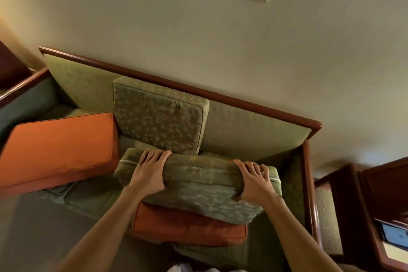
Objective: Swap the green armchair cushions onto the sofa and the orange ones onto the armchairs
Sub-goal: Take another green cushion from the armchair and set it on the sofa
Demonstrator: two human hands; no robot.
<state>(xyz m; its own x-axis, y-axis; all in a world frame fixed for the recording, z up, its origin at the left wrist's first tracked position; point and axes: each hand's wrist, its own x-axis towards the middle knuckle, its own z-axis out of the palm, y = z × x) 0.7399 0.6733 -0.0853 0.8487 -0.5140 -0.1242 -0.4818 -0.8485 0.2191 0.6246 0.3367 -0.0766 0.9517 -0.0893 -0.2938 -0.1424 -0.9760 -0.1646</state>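
Under both sets of fingers: green patterned fabric cushion [198, 185], long axis running left-right betw. the hands. Left hand [150, 172] clamps its left end, right hand [254, 183] its right end, fingers curled over the far edge, thumbs hidden. Just below, nearer the body, flat orange fabric cushion [187, 227] w/ the green one resting on it. Beyond fingers: second green patterned cushion [159, 117] upright against green sofa backrest [254, 130]. Left of fingers, big orange cushion [59, 148]. Next move prob. straight fwd to backrest, both hands equal.

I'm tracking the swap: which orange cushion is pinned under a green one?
The small orange cushion at the sofa's front, under the green cushion both hands grip. The large orange cushion lies uncovered.
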